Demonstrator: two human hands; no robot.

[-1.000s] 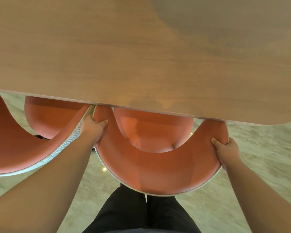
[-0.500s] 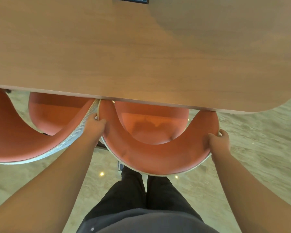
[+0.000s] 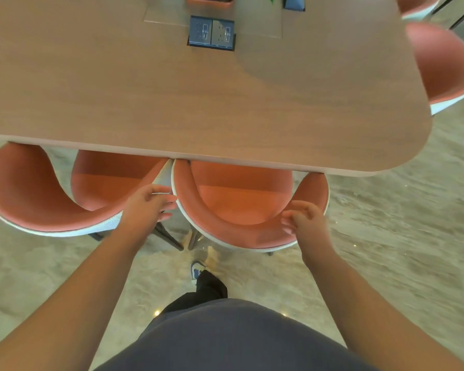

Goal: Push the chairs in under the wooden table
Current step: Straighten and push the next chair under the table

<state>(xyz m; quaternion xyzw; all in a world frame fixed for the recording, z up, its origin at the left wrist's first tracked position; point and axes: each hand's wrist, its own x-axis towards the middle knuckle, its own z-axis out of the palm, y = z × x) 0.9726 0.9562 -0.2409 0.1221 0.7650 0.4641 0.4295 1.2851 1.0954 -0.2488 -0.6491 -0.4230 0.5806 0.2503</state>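
The wooden table fills the upper half of the view. Directly in front of me an orange tub chair with a pale outer shell has the front of its seat under the table edge. My left hand hovers with fingers apart just off the chair's left rim. My right hand is over the chair's right rim, fingers loosely curled and holding nothing. A second orange chair stands to the left, its seat also partly under the table.
A dark socket box is set into the tabletop. Another orange chair stands at the table's right end. The floor is pale marble. My legs and one shoe are behind the middle chair.
Both hands have let go of the middle chair's backrest and drawn back. My view has pulled away from the table, showing more of its top and the right-end chair.
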